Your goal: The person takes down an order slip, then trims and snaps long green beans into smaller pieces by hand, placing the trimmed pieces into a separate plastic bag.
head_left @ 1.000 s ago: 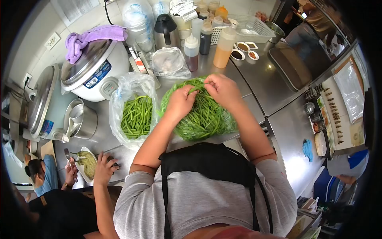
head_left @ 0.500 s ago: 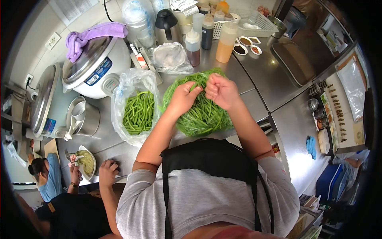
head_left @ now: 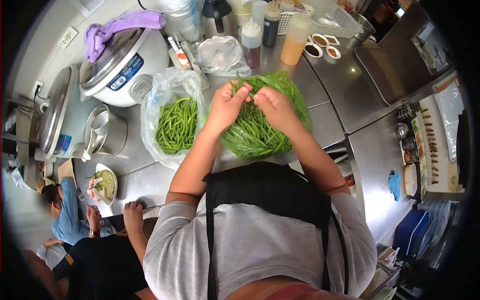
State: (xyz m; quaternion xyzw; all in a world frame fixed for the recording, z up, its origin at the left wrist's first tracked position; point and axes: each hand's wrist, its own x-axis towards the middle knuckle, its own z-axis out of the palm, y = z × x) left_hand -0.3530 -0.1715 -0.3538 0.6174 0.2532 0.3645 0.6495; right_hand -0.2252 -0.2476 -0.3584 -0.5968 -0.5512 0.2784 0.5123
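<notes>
My left hand (head_left: 227, 105) is closed on green beans, whose tips stick up past its fingers. Close beside it, my right hand (head_left: 274, 107) is pinched at the beans, its fingertips near those of the left; what it grips is too small to make out. Both hands are over a large clear bag of long green beans (head_left: 260, 135) on the steel counter. To the left, an open plastic bag (head_left: 150, 112) holds cut bean pieces (head_left: 176, 125).
A rice cooker (head_left: 120, 70) with a purple towel (head_left: 117, 30) stands back left, near a metal pot (head_left: 114, 140). Squeeze bottles (head_left: 297, 40) and sauce dishes (head_left: 313, 50) are behind. At lower left, a co-worker's hands (head_left: 93, 216) are near a white dish (head_left: 114, 186).
My right hand has come down and closer to my left hand. Bean tips now stand up from my left hand. The view has shifted, and the co-worker's fork has dropped away from the dish.
</notes>
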